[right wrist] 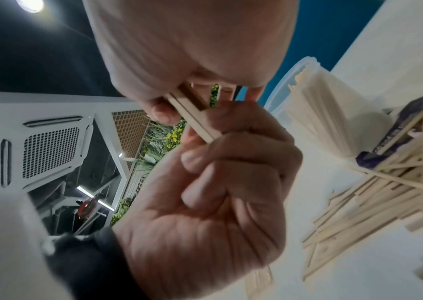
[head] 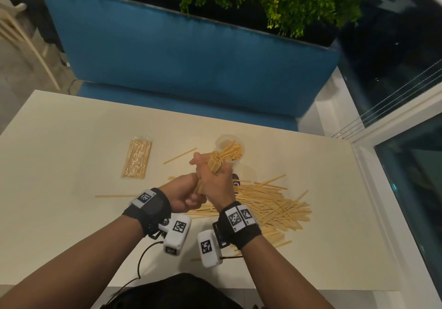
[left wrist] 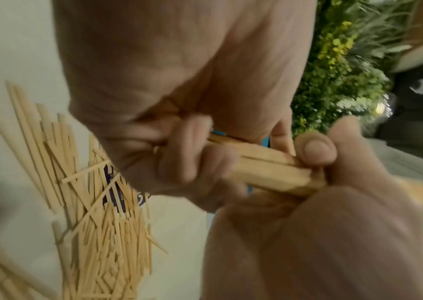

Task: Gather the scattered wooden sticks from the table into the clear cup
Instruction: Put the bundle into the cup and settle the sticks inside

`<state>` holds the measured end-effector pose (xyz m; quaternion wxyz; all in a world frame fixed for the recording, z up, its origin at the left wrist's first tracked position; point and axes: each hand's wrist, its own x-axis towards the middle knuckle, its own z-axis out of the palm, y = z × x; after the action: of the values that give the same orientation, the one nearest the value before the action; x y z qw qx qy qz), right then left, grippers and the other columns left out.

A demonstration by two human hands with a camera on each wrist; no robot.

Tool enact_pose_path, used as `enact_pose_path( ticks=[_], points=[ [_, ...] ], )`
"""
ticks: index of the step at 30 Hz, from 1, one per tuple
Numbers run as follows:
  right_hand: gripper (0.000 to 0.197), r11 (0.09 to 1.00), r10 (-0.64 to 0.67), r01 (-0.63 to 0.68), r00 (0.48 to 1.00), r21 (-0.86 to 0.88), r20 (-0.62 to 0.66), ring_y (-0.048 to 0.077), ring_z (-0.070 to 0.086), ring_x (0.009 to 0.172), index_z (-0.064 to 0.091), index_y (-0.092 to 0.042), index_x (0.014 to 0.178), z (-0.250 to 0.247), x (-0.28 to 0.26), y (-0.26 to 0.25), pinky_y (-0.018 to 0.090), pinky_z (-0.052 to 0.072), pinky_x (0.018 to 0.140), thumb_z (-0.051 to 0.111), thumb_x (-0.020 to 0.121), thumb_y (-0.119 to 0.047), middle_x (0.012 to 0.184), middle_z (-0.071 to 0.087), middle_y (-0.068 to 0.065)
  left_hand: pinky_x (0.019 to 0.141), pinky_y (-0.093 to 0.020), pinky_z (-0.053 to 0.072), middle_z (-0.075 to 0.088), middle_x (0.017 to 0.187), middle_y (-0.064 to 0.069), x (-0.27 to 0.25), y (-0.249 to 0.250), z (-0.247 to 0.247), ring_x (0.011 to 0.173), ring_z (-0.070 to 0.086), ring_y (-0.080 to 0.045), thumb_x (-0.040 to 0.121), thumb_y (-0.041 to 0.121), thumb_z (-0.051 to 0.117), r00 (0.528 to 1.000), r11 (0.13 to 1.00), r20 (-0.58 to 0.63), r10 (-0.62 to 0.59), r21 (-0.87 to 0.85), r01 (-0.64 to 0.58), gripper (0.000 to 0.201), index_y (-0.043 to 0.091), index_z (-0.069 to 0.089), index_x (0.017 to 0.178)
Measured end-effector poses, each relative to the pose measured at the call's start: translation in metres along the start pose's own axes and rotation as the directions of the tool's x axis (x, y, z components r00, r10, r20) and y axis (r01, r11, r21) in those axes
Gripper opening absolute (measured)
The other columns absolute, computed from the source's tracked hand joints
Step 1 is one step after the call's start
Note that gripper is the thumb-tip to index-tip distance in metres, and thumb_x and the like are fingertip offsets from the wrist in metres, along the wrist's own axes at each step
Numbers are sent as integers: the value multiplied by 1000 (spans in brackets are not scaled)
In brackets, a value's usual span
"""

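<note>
Nearest the head camera, two forearms reach out over the pale table (head: 59,165), each wrist wearing a black band with a white tagged box. The left hand (head: 183,195) is curled around the near end of a bundle of wooden sticks (head: 214,162), its fingertips (left wrist: 315,149) pressed against the wood in the left wrist view. The right hand (head: 214,182) wraps the same bundle farther along, fingers closed tight around it, so both hands grip one bundle, held above the table and tilted up and away toward the far side. The bundle's far end sits just beside the clear cup (head: 223,140), which stands upright on the table just beyond the hands and already holds a fan of sticks leaning toward its right rim. A large loose pile of sticks (head: 270,205) lies on the table to the right of the hands, partly covering a purple wrapper (head: 235,180). A few single sticks lie apart to the left. Farther left rests a sealed clear packet of sticks (head: 136,159). Beyond the table stands a blue bench (head: 179,52) with green plants (head: 275,0) behind it.
</note>
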<state>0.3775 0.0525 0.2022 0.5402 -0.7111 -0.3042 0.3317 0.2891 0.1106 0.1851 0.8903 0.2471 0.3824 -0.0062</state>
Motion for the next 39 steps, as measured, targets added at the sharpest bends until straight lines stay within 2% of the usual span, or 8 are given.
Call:
enact_pose_path(
  ticks=[4,9,13,18,22,28,34,39],
  points=[
    [31,998,46,-45,999,-41,21,10,70,79,70,-18,87,-4,1,-3,32,56,77,79,86,-48,83,73,-6,33,-16,13,41,54,0,6,-4,-8,32,24,-4,107,22,40,991,997,-103,80,4,-80,37,12,51,73],
    [67,925,-319,285,942,-251,-108,14,58,110,49,-26,131,-19,-4,-15,26,51,89,85,80,-48,125,56,-8,34,-17,14,42,51,-1,4,0,-10,35,23,-6,103,22,49,984,989,-125,128,86,-118,41,12,55,64],
    [15,666,-568,550,812,-504,136,23,54,105,62,-7,115,-24,-12,-15,43,50,91,56,104,-16,115,58,4,35,-19,20,46,54,-4,11,3,-17,38,25,-10,104,33,52,957,975,-220,187,162,-153,43,10,57,68],
    [18,605,-411,482,871,-633,270,36,58,95,64,7,99,-22,-19,-25,51,51,83,48,94,1,102,62,20,34,-20,20,47,56,-6,12,0,-24,37,26,-11,103,21,47,941,972,-263,214,150,-180,36,5,55,72],
    [21,698,-212,304,953,-649,218,29,55,109,69,4,105,-31,-19,-36,35,47,92,50,97,7,115,64,14,34,-20,20,47,58,-9,14,-2,-26,37,28,-13,100,20,52,903,962,-335,269,132,-238,26,2,55,81],
    [13,901,74,-63,997,-430,8,13,67,78,80,-8,99,-36,-4,-29,8,51,61,68,96,-3,103,72,4,31,-18,20,55,54,-4,11,-5,-31,34,29,-9,101,25,55,901,968,-355,250,99,-230,22,6,62,92],
    [11,923,97,-95,995,-374,-13,22,74,72,80,-7,96,-30,-10,-21,25,61,63,69,96,-7,93,71,1,28,-16,22,54,52,-1,15,-12,-39,31,29,-6,103,24,50,948,984,-294,119,-96,-153,21,10,53,87],
    [14,898,16,22,996,-440,84,7,65,80,79,-9,104,-14,-20,-14,17,57,68,68,96,-4,92,70,3,26,-17,19,36,49,-1,18,-13,-48,30,25,-7,103,18,49,936,978,-324,137,-107,-180,25,9,51,79]
  ],
)
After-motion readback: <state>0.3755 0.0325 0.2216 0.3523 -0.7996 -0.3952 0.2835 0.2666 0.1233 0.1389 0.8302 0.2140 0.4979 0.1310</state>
